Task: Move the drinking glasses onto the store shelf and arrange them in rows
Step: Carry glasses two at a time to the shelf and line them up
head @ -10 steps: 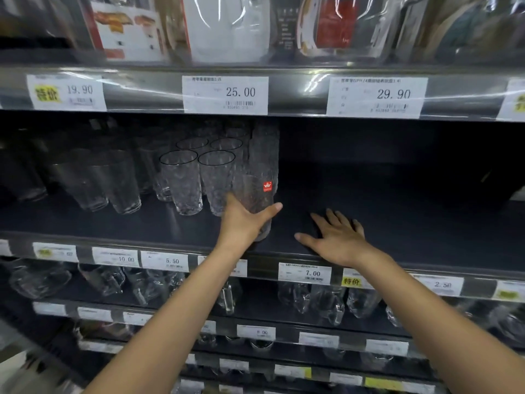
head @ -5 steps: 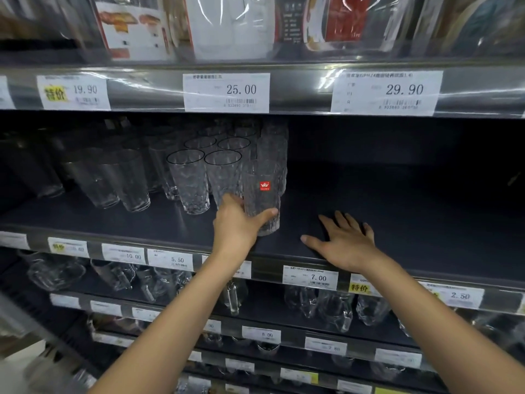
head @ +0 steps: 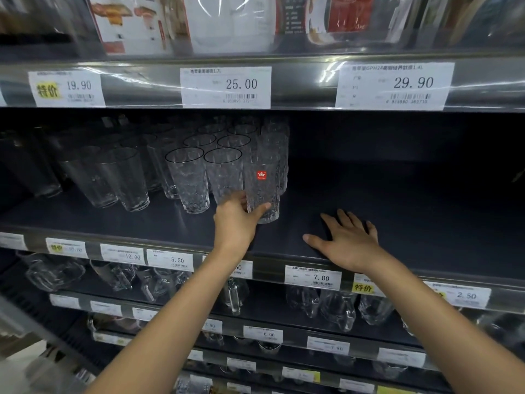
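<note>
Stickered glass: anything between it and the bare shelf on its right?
No goods stand there. The left hand holds the stickered glass at its base, and the shelf to its right is bare. The right hand lies flat on it, nearer the front edge and apart from the glass: the only obstacle.

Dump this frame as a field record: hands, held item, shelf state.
left hand: grips the red-sticker glass low on its wall, thumb on the right side
right hand: flat, fingers spread, palm down on the shelf
held glass: upright, at the right end of the front row; whether its base touches the shelf is unclear
textured glasses: upright in rows running to the back, left of the held glass
smooth glasses: further left, upright
shelf right of held glass: only the right hand on it
nearest tag: 7.00 price tag, below the right hand
</note>
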### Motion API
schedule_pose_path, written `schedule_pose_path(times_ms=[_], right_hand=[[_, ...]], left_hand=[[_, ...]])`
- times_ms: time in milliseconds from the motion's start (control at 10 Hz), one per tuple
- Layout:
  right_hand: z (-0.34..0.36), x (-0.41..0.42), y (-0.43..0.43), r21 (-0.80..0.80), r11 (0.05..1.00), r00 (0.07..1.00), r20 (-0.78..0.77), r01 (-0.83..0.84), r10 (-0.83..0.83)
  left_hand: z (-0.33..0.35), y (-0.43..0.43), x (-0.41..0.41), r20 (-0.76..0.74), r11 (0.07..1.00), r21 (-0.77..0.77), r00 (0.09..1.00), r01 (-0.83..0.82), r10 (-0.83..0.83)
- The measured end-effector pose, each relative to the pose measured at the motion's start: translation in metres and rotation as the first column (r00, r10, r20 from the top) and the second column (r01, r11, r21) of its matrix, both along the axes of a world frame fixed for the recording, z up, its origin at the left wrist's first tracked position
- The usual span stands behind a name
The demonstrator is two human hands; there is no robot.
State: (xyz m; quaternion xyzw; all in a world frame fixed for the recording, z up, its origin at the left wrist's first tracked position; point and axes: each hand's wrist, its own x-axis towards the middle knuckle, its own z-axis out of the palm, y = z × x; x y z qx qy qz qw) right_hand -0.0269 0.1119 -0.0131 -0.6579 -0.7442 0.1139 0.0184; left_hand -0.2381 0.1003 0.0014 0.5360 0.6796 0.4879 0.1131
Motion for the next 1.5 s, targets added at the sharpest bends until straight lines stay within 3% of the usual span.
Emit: schedule_pose_path(times_ms=[900, 1500], right_hand=[[0.000, 0.000, -0.002, 0.000, 1.000, 1.000, -0.010, 0.002, -0.002], [0.000, 0.000, -0.002, 0.004, 1.000, 1.000, -0.008, 0.002, -0.002]], left_hand=[[-0.005, 0.006, -0.005, 0.081, 0.997, -0.060, 0.995, 0.056, -0.051], [-0.009, 0.015, -0.007, 0.034, 0.996, -0.087, 0.999, 0.025, -0.022]])
